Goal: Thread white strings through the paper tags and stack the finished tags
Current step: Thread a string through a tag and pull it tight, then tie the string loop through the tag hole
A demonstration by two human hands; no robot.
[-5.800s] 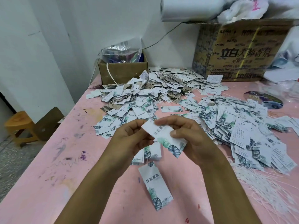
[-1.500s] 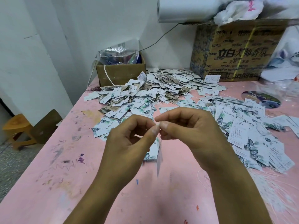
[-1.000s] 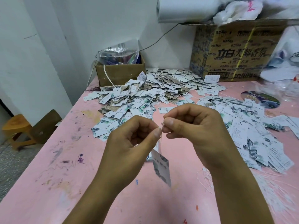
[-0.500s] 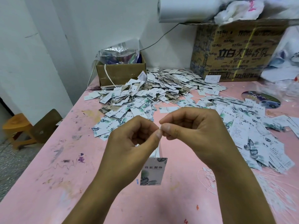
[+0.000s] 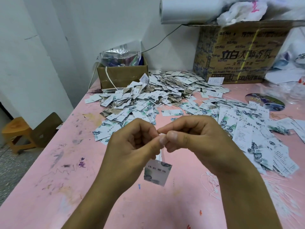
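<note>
The left hand (image 5: 132, 146) and right hand (image 5: 194, 139) are together in front of the chest, fingertips almost touching, each pinching the top of a thin white string (image 5: 161, 155) between thumb and forefinger. The string runs down as a short loop to a tag (image 5: 157, 173) that hangs free above the pink desk (image 5: 49, 187), turned slightly and touching nothing below it. The tag looks like light card, stiff enough to keep flat but easy to crease, so it is best held by its edges or left to dangle. The string is limp and fine, probably slippery, and needs a tight fingertip pinch close to its ends. Whether the loop is already fastened cannot be told, since the fingers hide the join. Just beside the right wrist lies a tangle of loose strings (image 5: 212, 184). Further right a spread of tags (image 5: 247, 134) covers the desk, and a larger heap (image 5: 165, 91) lies beyond, against a small cardboard box (image 5: 122, 76) and a printed carton (image 5: 239, 52).
</note>
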